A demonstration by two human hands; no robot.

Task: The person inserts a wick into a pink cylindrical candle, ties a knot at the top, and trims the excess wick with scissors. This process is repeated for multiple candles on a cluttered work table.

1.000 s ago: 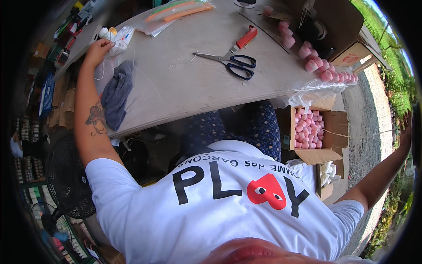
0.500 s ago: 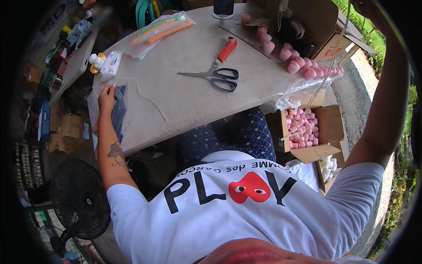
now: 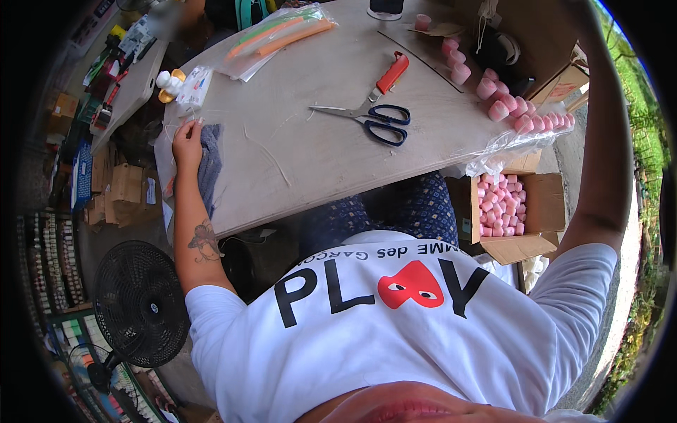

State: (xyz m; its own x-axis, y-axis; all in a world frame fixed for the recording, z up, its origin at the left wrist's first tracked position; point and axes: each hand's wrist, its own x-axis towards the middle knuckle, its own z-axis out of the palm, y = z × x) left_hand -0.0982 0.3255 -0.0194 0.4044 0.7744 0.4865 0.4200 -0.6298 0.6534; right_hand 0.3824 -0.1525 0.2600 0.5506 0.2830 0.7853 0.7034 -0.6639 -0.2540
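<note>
The pale wooden tabletop [image 3: 310, 169] stands in a crowded workshop corner, with shelves of small goods at the far left and grass outside at the right edge. On the floor at the lower left there is a black fan [image 3: 139, 304].

A second ago the left hand [image 3: 187, 137] was reaching high toward the far left corner of the tabletop, near the small packets [image 3: 189, 86]. Now it has come back and lies flat on the left edge, the fingers loosely spread and resting on a dark blue cloth [image 3: 209, 163] under a thin clear plastic sheet. It holds nothing firmly; it only presses or touches the cloth. So the cloth is the thing in hand at this moment, and it lies at the left edge of the tabletop, partly hanging over it.

Further to the middle, a clear bag with orange and green sticks [image 3: 278, 35] lies at the far side. The scissors [image 3: 374, 118] with dark handles lie open in the centre, and a cutter with a red handle [image 3: 390, 74] is just beside them; both seem unmoved.

To the right, pink cylinders [image 3: 508, 106] are scattered in a row near the edge, and below it an open cardboard box [image 3: 539, 204] holds many more of them.

The right arm, which a second ago stretched low to the right, is now lifted high along the right border. Its hand is outside the picture, so I cannot tell whether it is open or holds something.
</note>
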